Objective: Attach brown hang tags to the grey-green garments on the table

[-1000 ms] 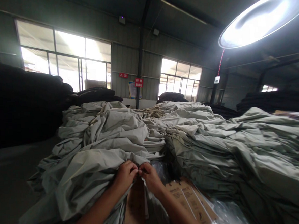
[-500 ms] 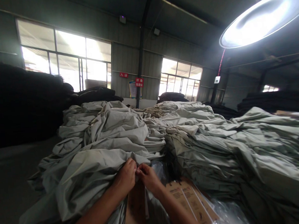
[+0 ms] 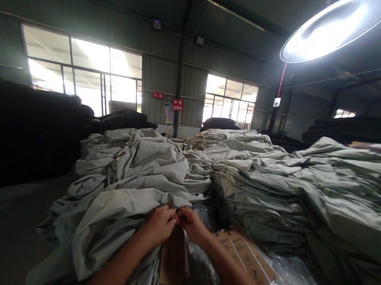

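My left hand (image 3: pixel 160 225) and my right hand (image 3: pixel 191 225) meet at the edge of a heap of pale grey-green fabric (image 3: pixel 117 207). Both are closed, with fingertips pinched together. What lies between the fingers is too small and hidden to make out. Directly below them hangs a brown cardboard tag (image 3: pixel 172 262), its top end covered by my hands. A white edge shows along its right side. Under my right forearm lie several more brown printed tags (image 3: pixel 245 253) with black loops at their tops, side by side.
Clear plastic film (image 3: pixel 290 269) lies beside the printed tags. Another tall stack of grey-green fabric (image 3: pixel 272 206) rises on the right. Dark piled material (image 3: pixel 31 130) stands at the left. A bright round lamp (image 3: pixel 332 26) hangs at upper right.
My left hand has tilted down and flattened, its knuckles a little lower. My right hand has shifted slightly, with its fingers more curled. The fingertips stay together above the tag.
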`<control>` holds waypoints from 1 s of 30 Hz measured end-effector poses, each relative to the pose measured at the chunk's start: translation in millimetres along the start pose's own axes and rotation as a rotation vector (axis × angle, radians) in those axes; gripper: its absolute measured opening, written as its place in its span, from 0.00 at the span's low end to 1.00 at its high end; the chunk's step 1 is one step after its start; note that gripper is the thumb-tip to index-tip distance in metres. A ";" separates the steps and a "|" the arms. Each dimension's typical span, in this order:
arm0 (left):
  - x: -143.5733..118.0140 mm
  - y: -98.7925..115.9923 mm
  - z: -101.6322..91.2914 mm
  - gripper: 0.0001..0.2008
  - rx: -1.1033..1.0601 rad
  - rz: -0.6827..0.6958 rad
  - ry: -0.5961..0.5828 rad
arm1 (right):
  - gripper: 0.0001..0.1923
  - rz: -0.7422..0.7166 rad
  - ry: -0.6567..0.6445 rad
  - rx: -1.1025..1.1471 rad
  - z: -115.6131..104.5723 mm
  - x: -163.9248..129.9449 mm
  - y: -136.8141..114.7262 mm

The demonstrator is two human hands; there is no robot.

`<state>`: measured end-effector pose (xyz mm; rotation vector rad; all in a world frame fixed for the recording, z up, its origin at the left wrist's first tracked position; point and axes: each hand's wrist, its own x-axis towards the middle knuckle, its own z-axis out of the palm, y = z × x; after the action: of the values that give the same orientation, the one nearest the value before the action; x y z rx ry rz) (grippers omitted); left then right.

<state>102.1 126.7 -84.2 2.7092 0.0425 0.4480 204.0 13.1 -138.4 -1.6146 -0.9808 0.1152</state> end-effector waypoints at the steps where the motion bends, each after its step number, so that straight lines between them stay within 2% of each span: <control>1: -1.4 3.8 -5.6 0.10 0.014 -0.013 -0.016 | 0.02 -0.012 -0.005 -0.024 -0.2 -0.2 -2.0; 5: -7.4 18.7 -28.4 0.12 0.038 -0.101 -0.058 | 0.04 -0.021 -0.032 -0.014 -2.7 0.8 -5.3; 7: -9.5 22.2 -33.7 0.12 0.025 -0.148 -0.055 | 0.05 0.033 -0.007 0.017 -6.6 2.0 -1.1; 12: -8.2 19.8 -27.5 0.10 -0.058 -0.205 -0.101 | 0.09 0.419 0.011 0.103 -8.9 -1.4 13.0; 14: -6.2 18.6 -23.8 0.10 -0.069 -0.199 -0.099 | 0.13 0.481 0.015 0.209 -0.7 -6.5 11.9; 17: -4.5 18.5 -22.8 0.10 -0.069 -0.193 -0.072 | 0.19 0.523 0.041 0.491 13.1 -12.5 3.6; 20: -4.7 18.9 -24.4 0.10 -0.031 -0.185 -0.073 | 0.18 0.550 0.068 0.603 15.4 -12.4 -5.3; 23: -5.9 18.6 -23.2 0.10 -0.006 -0.164 -0.067 | 0.17 0.575 0.026 0.580 3.4 -8.3 -15.3; 26: -8.4 17.9 -20.4 0.11 -0.145 -0.153 -0.074 | 0.14 0.555 -0.141 0.593 -16.0 -5.2 -32.4; 28: -11.6 17.2 -20.1 0.13 -0.336 -0.256 -0.190 | 0.12 0.540 -0.220 0.614 -28.6 -4.6 -45.5; 30: -16.0 15.9 -21.6 0.12 -0.461 -0.346 -0.308 | 0.13 0.574 -0.227 0.699 -38.0 -4.9 -55.4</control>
<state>79.5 118.6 -64.1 2.2237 0.2813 -0.0618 193.1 -21.3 -81.5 -1.1869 -0.5162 0.9441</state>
